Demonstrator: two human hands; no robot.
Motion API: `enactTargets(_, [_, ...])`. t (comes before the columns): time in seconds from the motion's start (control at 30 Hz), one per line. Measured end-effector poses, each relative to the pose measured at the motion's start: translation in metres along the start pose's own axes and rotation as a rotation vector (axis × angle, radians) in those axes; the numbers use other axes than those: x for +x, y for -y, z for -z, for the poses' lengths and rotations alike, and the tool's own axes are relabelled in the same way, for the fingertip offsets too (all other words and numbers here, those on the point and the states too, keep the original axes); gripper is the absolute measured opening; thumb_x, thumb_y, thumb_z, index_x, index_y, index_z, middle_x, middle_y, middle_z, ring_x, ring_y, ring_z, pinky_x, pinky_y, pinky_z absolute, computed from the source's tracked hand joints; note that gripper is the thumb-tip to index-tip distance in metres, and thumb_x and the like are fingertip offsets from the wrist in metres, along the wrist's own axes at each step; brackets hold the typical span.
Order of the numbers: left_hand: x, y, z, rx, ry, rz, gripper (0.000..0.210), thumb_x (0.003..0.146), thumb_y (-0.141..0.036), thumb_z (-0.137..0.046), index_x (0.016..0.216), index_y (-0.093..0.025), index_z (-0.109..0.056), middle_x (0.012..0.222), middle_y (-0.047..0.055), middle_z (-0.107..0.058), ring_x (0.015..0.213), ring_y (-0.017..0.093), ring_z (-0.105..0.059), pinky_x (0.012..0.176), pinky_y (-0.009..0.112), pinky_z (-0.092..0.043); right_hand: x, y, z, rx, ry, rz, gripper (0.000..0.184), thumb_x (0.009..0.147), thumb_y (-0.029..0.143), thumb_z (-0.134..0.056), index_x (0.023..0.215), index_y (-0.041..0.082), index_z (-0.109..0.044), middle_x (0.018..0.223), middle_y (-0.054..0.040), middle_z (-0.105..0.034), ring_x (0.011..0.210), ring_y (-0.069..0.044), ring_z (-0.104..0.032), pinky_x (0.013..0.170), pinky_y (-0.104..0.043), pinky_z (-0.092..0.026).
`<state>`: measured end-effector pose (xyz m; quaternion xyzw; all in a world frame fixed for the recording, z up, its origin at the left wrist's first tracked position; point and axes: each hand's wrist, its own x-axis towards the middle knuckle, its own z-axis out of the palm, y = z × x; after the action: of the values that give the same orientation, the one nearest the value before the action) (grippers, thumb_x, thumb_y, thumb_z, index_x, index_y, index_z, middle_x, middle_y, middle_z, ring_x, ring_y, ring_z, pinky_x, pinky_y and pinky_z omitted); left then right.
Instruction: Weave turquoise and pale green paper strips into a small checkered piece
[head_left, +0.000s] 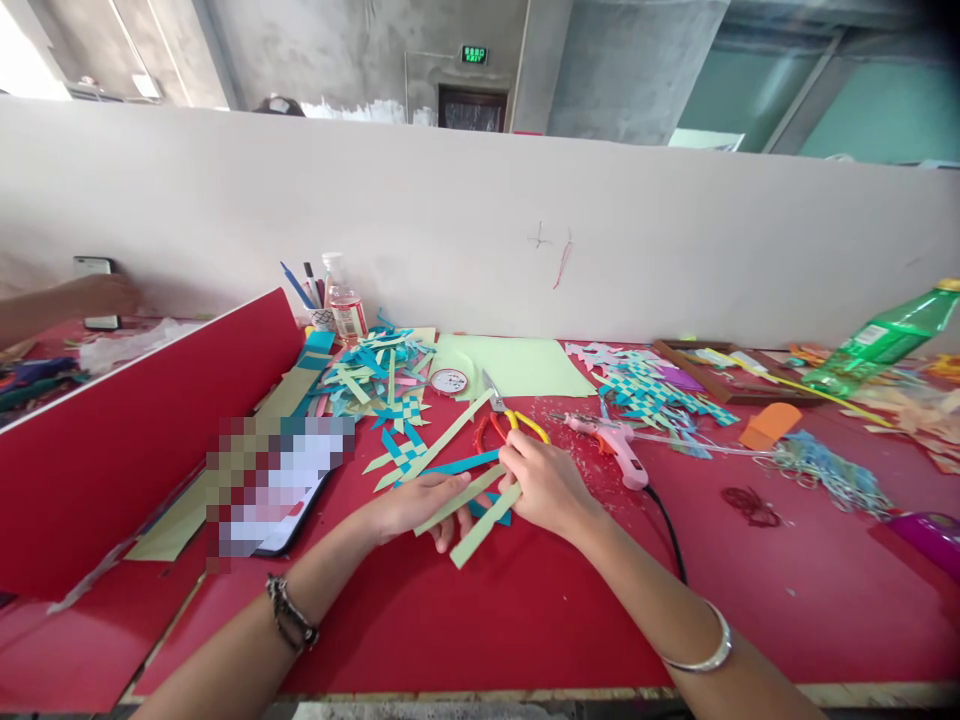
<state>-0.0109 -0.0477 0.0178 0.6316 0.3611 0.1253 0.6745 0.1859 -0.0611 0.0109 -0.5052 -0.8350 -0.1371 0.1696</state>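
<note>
Several pale green and blue paper strips [474, 535] cross between my two hands above the red tabletop. My left hand [424, 505] has its thumb on top of the strips and its fingers curled beneath them. Pinched around the strips' right part is my right hand [546, 482], closed, with its fingertips partly hidden. Just past my hands lie scissors [537, 424] with red and yellow handles. A woven blue and green paper piece [405, 455] rests to the left. On the right is a pink glue gun [616, 445] with a black cord.
A loose pile of cut strips [375, 365] lies at the back left, near a plastic bottle [346, 300]. A phone [289, 495] stands left of my hands, by a red divider [165, 440]. Woven pieces [652, 385] and a green bottle [885, 340] are on the right.
</note>
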Motion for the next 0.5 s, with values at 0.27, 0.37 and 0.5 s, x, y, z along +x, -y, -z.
enactTargets(0.27, [0.002,-0.002,-0.005,-0.012,0.301,0.084,0.043,0.072,-0.056,-0.046,0.089,-0.017,-0.055,0.066,0.001,-0.061,0.043,0.006,-0.045,0.045,0.018,-0.035,0.000,0.008,0.001,-0.061,-0.047,0.033,0.013,0.068,0.019,-0.045,0.056,0.017,-0.051,0.065,-0.0027,-0.049,0.056,-0.012,-0.044,0.048,-0.026,-0.025])
enactTargets(0.37, [0.002,-0.003,-0.008,0.038,0.359,0.055,0.041,0.071,-0.055,-0.048,0.085,-0.018,-0.058,0.056,-0.003,-0.054,0.044,0.007,-0.042,0.044,0.018,-0.032,-0.001,0.012,0.000,-0.061,-0.087,0.020,0.020,0.070,0.021,-0.044,0.052,0.016,-0.052,0.061,-0.0026,-0.047,0.056,-0.011,-0.044,0.048,-0.026,-0.025])
enactTargets(0.5, [0.001,-0.004,-0.009,0.195,0.187,-0.009,0.041,0.065,-0.055,-0.054,0.057,-0.015,-0.053,0.047,-0.005,-0.039,0.044,0.006,-0.032,0.043,0.018,-0.026,-0.001,0.011,-0.002,-0.007,-0.065,-0.026,0.024,0.073,0.026,-0.042,0.054,0.016,-0.053,0.063,-0.0022,-0.046,0.054,-0.010,-0.042,0.048,-0.024,-0.025])
